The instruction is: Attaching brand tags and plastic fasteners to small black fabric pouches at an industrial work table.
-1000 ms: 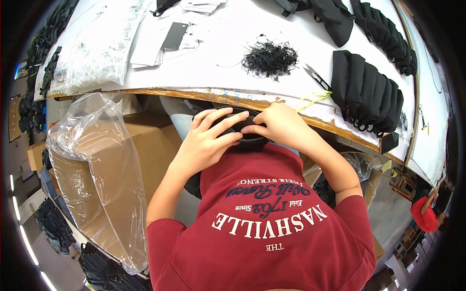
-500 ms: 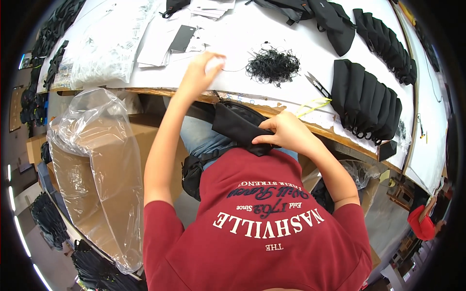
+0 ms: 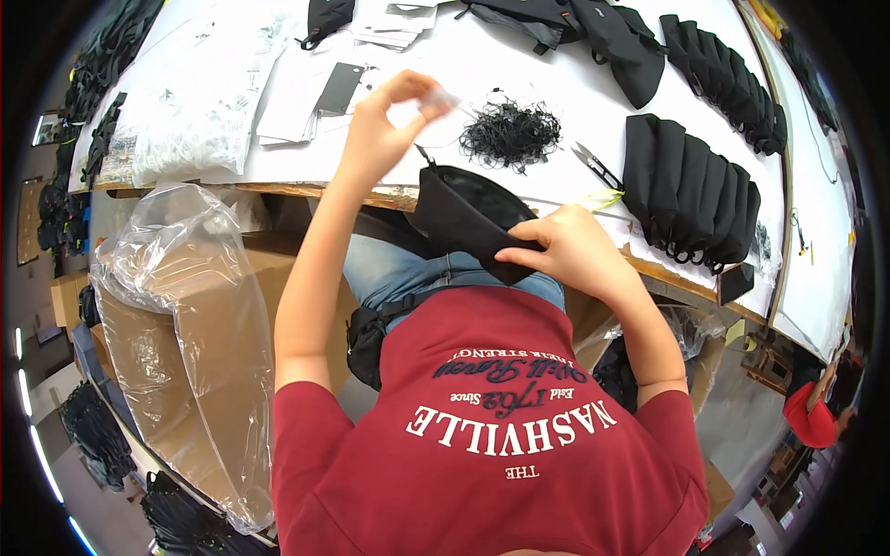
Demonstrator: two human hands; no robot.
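Note:
A black zippered pouch [image 3: 468, 220] hangs tilted over the table's front edge above my lap, its mouth gaping. My right hand [image 3: 565, 243] pinches its lower right corner between thumb and fingers. Up and to the left, my left hand [image 3: 394, 120] is raised above the table, thumb and fingers closed on a small whitish piece [image 3: 445, 99], blurred by motion. Just right of it lies a tangled heap of thin black cords [image 3: 512, 132]. Small scissors [image 3: 598, 167] rest between that heap and a row of black pouches [image 3: 691, 190].
White cards [image 3: 292, 111] and a dark card [image 3: 341, 88] lie behind my left hand. A clear bag of small translucent pieces [image 3: 199, 111] covers the table's left. More black bags [image 3: 616, 46] lie at the back. A plastic-covered carton [image 3: 185, 361] stands below left.
My left hand has moved slightly up and right, and a whitish piece now shows in its fingertips. The pouch has been lifted and turned, so its opening is seen.

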